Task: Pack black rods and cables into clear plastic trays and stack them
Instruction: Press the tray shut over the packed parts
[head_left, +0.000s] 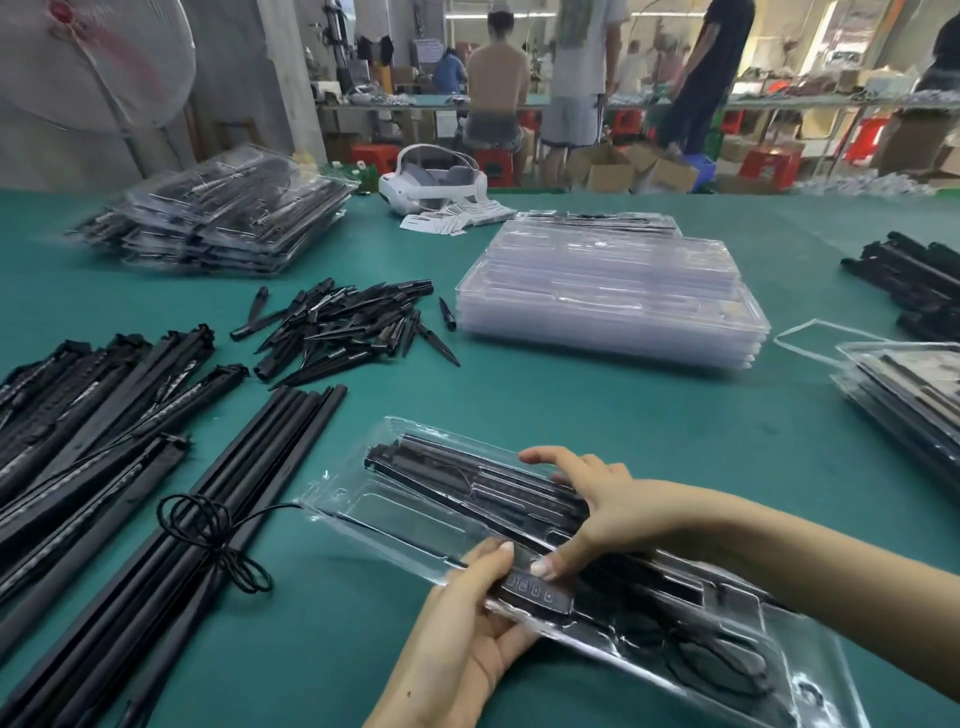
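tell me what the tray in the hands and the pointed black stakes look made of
Tray: thin clear plastic, glossy; the table shows through it and its moulded pockets catch glare. Stakes: probably moulded black plastic, matte to satin, with dull highlights; painted metal cannot be ruled out.

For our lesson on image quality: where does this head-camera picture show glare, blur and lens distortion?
Head view: glare streaks the clear plastic tray under the hands; the white round fan and background people are blurred; the wide-angle lens bends the green table's far edge; lighting is even, shadows faint.
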